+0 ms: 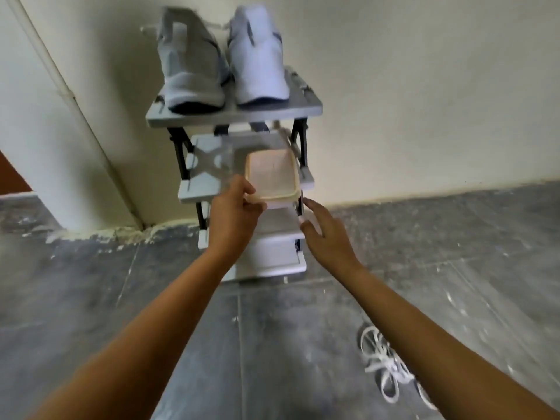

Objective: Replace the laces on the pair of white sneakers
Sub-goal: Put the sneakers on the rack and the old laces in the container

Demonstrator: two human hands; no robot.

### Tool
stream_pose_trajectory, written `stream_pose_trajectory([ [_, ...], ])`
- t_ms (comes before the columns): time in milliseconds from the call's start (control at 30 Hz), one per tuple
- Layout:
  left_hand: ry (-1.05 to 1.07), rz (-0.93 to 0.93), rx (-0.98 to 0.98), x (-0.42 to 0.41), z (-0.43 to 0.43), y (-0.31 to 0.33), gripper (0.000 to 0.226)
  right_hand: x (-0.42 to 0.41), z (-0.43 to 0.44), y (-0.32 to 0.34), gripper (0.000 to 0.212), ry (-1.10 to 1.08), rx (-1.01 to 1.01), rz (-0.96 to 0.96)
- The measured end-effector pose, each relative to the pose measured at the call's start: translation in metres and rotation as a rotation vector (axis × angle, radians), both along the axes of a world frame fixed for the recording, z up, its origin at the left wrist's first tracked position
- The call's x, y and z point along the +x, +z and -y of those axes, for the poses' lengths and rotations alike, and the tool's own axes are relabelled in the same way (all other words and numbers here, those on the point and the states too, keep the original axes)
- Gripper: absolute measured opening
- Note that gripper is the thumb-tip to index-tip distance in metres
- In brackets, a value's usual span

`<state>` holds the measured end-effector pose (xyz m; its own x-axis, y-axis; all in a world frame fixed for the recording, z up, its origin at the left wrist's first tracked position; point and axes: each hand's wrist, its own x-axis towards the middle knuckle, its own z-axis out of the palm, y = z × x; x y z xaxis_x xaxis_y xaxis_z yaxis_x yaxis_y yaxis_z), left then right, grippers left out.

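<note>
With the left hand [235,204] pinching the container [271,174] by its near rim, bring the spread, empty right hand [325,234] under its right corner before lifting.

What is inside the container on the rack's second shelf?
Nothing shows: the container has a pale top that covers its contents, and the picture is blurred. The left hand grips its near corner.

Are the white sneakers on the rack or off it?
On it. Both sneakers stand side by side on the top shelf; the left hand grips a box one shelf lower.
</note>
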<state>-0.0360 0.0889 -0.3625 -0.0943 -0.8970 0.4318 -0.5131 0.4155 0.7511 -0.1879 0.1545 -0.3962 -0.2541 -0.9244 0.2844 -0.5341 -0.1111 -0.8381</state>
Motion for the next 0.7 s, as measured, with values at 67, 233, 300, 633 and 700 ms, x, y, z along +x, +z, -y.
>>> stream_pose_trajectory([
  [67, -0.027, 0.001, 0.018, 0.012, -0.038, -0.018, 0.025, 0.011, -0.035, -0.022, 0.035, -0.066, 0.056, 0.245],
  [233, -0.108, 0.110, 0.185, 0.036, -0.113, -0.099, 0.025, 0.036, -0.115, -0.104, 0.036, -0.098, 0.273, 0.538],
  [300, -0.124, 0.150, 0.284, 0.042, -0.135, -0.139, 0.026, 0.051, -0.145, -0.139, 0.055, -0.045, 0.369, 0.412],
  [633, -0.128, 0.336, 0.513, 0.060, -0.183, -0.237, 0.023, 0.062, -0.170, -0.214, 0.078, 0.028, 0.504, 0.221],
  [700, -0.164, 0.419, 0.513, 0.060, -0.182, -0.242, 0.022, 0.063, -0.171, -0.221, 0.080, 0.012, 0.516, 0.246],
])
